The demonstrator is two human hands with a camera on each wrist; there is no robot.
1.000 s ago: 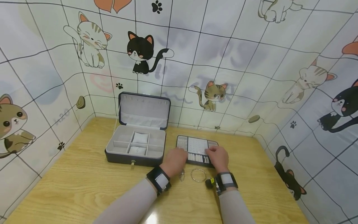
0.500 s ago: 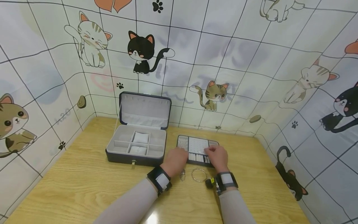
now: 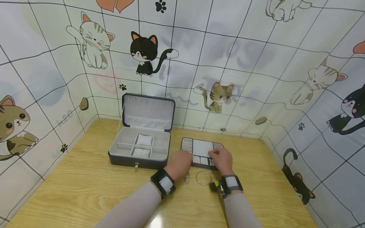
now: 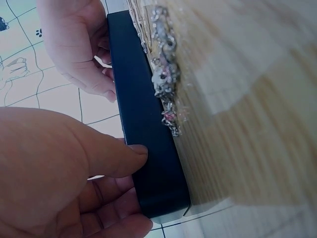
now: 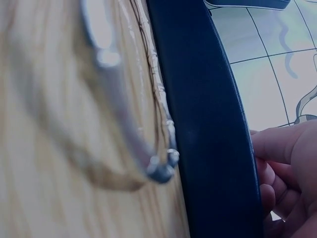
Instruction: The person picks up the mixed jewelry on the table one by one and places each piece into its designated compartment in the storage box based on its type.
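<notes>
See at left, on the wooden table [image 3: 85, 186], an open box [image 3: 122, 160], dark outside and pale inside, with its lid [image 3: 148, 111] raised behind and a small clasp [image 3: 137, 165] in front. Note two pale cushions [image 3: 144, 139] in its middle compartments, one behind the other. Right of the box, find the left hand [image 3: 179, 164], dark band [image 3: 163, 182] at the wrist, gripping the tray [image 3: 201, 166] near its front left corner, thumb pressed on the front side, fingers curled around. Just beside the tray's front, see a silvery bracelet [image 3: 186, 178] with pinkish bits. See the tray itself on the table between both hands, with small padded squares [image 3: 187, 145] at left, a pale panel [image 3: 203, 146] in the middle and ring rolls [image 3: 201, 160] along the front. Before it, note a thin bangle [image 3: 203, 185] on the wood, apart from the bracelet. Farther right, find the right hand [image 3: 223, 160] over the tray's right part, curled, thumb and fingertip drawn together by the panel; cannot tell of anything pinched between. Behind everything, see cat-printed cloth [image 3: 185, 50]
</notes>
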